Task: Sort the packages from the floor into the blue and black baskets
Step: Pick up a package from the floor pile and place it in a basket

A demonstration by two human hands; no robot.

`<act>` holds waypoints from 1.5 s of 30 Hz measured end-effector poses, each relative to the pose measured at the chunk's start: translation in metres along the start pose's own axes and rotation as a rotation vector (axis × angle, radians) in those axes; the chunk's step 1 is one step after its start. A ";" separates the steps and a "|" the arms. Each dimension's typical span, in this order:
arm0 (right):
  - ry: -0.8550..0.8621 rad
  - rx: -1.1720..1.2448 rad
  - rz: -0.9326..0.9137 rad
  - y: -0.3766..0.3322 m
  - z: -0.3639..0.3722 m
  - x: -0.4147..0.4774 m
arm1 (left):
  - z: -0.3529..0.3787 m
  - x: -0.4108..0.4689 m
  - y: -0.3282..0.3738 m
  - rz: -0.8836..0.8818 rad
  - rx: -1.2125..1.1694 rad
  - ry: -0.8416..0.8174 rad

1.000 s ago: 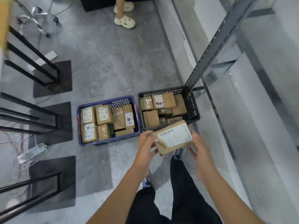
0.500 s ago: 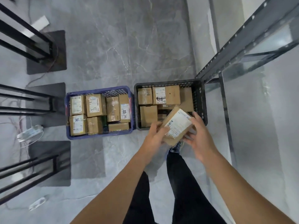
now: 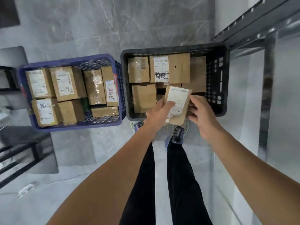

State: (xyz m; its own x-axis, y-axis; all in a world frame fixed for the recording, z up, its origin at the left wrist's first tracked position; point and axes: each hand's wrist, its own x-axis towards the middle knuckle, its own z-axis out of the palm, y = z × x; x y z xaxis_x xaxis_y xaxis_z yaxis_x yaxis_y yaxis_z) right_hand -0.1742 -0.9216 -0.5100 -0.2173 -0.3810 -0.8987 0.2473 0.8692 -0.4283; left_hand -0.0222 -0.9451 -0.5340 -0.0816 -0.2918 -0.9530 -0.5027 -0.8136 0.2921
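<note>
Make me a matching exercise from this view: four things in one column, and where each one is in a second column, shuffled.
Column one:
1. blue basket
2. black basket
3. held package
4. box marked 7786

Column two:
A. inside the blue basket
B. on the floor, left of the other basket
C. gripped over the black basket's near rim
D. next to the metal rack

Pairs: 1-B, 2-D, 3-C, 4-A

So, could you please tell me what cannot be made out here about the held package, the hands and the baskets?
All in the head view:
1. Printed text on the package: blurred, and partly under the left hand's thumb.
2. Whether the right hand grips or just touches it: the contact is blurred at the box edge.
3. Lower layer of the black basket: covered by the top boxes and the package.
</note>
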 end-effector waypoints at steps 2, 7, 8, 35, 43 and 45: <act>0.007 0.027 0.036 0.008 0.006 0.029 | -0.004 0.023 0.000 -0.003 -0.045 -0.030; 0.027 0.080 0.108 0.025 0.018 0.089 | -0.006 0.074 -0.006 -0.038 -0.097 -0.052; 0.026 0.081 0.121 0.028 0.020 0.098 | -0.004 0.086 -0.010 -0.051 -0.110 -0.049; -0.096 -0.063 0.104 0.098 0.033 0.197 | 0.013 0.184 -0.045 -0.099 -0.083 0.036; -0.081 -0.068 0.080 0.099 0.029 0.203 | 0.019 0.185 -0.049 -0.041 -0.080 0.075; -0.084 -0.080 0.073 0.100 0.029 0.202 | 0.018 0.185 -0.050 -0.030 -0.076 0.084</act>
State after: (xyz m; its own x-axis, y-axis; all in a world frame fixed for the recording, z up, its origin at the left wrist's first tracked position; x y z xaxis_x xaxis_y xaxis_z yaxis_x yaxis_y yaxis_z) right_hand -0.1665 -0.9207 -0.7375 -0.1207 -0.3376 -0.9335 0.1829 0.9167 -0.3552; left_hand -0.0282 -0.9492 -0.7266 0.0063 -0.3046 -0.9524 -0.4368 -0.8576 0.2714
